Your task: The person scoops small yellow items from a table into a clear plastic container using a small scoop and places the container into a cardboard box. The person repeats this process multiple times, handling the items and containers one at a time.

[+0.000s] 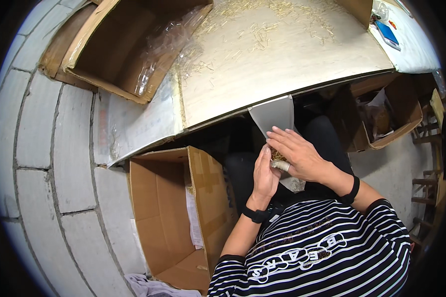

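The small gold-coloured metal pieces sit in a packed cluster between the two hands, above the person's lap and just short of the table edge; they look thin and shiny, crowded together, with most of the cluster hidden by the fingers. The left hand stands upright on one side, fingers together, and the right hand lies slantwise over the other side, its fingers straight and side by side, a white wrapping round its thumb — whether either one grips the pieces or merely presses, I cannot tell. Just beyond the fingertips a grey strip slopes down from the front edge of the tabletop, so the way forward is bounded by that edge. Left of the lap, the wall of an open cardboard box stands near the left forearm and limits room on that side; on the right there is more space, over bare floor, up to another carton under the table. Farther out, loose gold pieces scatter across the board, between a tilted carton and a blue-screened phone.
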The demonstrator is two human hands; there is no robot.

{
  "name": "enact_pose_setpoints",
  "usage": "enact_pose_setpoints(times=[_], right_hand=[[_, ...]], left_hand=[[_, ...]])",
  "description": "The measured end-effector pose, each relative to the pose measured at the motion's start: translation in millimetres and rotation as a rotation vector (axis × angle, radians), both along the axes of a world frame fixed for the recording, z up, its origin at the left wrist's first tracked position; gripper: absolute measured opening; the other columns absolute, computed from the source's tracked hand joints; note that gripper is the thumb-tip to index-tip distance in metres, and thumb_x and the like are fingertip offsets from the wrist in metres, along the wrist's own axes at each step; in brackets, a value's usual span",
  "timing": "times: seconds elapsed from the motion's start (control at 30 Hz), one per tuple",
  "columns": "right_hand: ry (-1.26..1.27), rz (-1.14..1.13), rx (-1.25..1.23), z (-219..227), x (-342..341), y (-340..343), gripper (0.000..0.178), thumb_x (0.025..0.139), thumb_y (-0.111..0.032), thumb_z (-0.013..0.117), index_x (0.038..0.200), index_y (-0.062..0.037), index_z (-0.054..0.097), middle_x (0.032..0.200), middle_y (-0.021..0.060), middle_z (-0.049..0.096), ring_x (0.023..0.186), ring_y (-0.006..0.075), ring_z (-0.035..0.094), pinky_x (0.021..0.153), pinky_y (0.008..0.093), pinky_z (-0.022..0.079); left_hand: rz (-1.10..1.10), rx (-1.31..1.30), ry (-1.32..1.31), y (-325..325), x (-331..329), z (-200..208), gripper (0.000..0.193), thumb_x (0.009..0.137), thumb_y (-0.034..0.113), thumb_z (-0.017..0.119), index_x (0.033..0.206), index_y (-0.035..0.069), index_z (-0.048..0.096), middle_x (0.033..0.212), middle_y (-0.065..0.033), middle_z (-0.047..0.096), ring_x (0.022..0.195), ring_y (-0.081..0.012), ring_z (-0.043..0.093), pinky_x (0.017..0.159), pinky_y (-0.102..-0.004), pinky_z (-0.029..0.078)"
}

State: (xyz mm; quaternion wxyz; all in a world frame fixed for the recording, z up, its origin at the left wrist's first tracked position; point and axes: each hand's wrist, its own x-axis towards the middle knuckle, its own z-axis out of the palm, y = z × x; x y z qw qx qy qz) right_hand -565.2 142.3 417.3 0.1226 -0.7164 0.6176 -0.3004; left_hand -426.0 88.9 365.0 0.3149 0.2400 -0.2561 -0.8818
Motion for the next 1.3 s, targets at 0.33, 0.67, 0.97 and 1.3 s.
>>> enact_pose_setpoints(times=[0.33,0.67,0.97,1.3], right_hand=[[-0.565,-0.293,-0.024,2.6,-41.2,12.4,0.030,0.085,-0.003,0.060,0.114,0.0024,0.058,0.105,0.0143,0.064,0.094,0.0248,0.063,0.083,0.0322,0.049],[-1.070,-0.252,0.351,-9.5,-25.2,7.9,0.019,0.090,-0.008,0.056,0.103,0.0046,0.062,0.077,0.0035,0.063,0.058,0.0063,0.054,0.054,0.0212,0.045],[-1.090,-0.261,0.334,-11.3,-19.1,6.9,0.014,0.091,-0.010,0.056,0.091,0.0019,0.063,0.069,0.0022,0.060,0.055,0.0057,0.052,0.050,0.0204,0.043],[-1.144,-0.270,0.360,-20.0,-22.3,5.9,0.017,0.090,-0.013,0.060,0.081,0.0012,0.061,0.063,0.0019,0.058,0.050,0.0050,0.051,0.046,0.0196,0.042]], left_hand=[[-0.059,-0.029,0.099,-14.5,19.3,8.5,0.044,0.094,0.021,0.051,0.132,0.003,0.037,0.126,-0.0137,0.050,0.116,-0.0283,0.054,0.089,-0.0419,0.054],[-0.106,-0.094,0.095,-4.8,17.1,29.2,0.083,0.072,-0.008,0.066,0.140,0.009,0.024,0.132,-0.0127,0.042,0.122,-0.0282,0.048,0.100,-0.0403,0.046],[-0.020,-0.103,-0.008,-5.5,14.8,17.7,0.060,0.086,0.001,0.062,0.136,0.004,0.030,0.125,-0.0116,0.047,0.111,-0.0211,0.057,0.086,-0.0302,0.056],[0.021,-0.110,-0.082,-4.1,12.5,10.9,0.044,0.101,0.035,0.037,0.128,0.001,0.040,0.119,-0.0137,0.055,0.101,-0.0219,0.062,0.073,-0.0317,0.060]])
